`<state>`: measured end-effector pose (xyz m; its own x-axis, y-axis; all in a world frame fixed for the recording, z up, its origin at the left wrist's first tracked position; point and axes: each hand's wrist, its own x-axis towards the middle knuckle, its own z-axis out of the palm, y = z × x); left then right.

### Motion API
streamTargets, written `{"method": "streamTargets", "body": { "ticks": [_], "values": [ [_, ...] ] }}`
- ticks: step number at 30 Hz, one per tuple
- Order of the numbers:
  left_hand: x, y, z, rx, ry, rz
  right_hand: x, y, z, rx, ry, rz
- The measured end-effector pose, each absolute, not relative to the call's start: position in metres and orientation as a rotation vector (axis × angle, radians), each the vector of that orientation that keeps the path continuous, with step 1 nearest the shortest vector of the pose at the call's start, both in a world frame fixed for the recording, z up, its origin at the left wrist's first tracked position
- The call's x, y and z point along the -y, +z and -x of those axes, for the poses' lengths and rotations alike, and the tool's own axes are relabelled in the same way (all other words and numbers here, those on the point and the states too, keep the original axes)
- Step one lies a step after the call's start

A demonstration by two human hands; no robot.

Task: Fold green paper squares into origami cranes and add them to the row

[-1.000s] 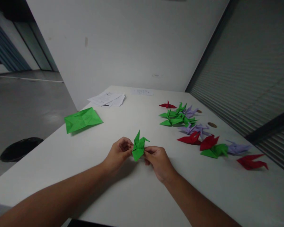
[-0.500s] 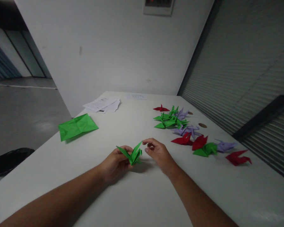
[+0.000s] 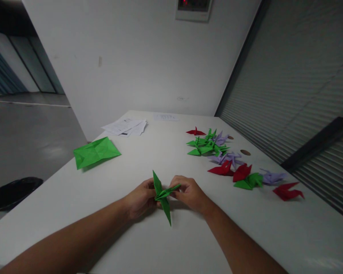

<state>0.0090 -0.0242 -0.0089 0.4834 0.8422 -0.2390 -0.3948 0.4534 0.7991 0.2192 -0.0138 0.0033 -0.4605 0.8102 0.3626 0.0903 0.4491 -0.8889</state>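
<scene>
Sitting under everything is a big white table (image 3: 246,236), running back to a plain wall with a slatted shutter along the right side. Off the table's left edge, down on the floor, there's a dark round bin (image 3: 13,192). Back on the tabletop, a creased green sheet (image 3: 96,152) lies flat near the left edge, and a loose stack of white papers (image 3: 125,126) sits at the far end. Over on the right there's a scattered bunch of finished paper cranes (image 3: 234,163) in green, purple and red, well apart from the hands.

Now the actual action, front and center: both hands are on 1 green crane (image 3: 162,196), held just above the table, right between them. The left hand (image 3: 140,198) has its fingers pinched shut on the crane's left side. The right hand (image 3: 190,192) is closed on the right side, fingertips clamped on the thin point sticking out that way. One wing points up, the other tapers down toward the camera.
</scene>
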Motion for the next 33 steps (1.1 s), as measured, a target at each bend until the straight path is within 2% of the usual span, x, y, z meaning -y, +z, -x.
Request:
{"method": "streamTargets", "body": {
  "ticks": [27,33],
  "values": [
    [0.020,-0.010,-0.004,-0.711,0.968,-0.725,0.016,0.008,-0.223,1.657,0.717,1.215],
    [0.024,-0.003,-0.003,-0.782,0.950,-0.785,0.027,0.032,-0.267,1.640,0.369,1.455]
  ]
}}
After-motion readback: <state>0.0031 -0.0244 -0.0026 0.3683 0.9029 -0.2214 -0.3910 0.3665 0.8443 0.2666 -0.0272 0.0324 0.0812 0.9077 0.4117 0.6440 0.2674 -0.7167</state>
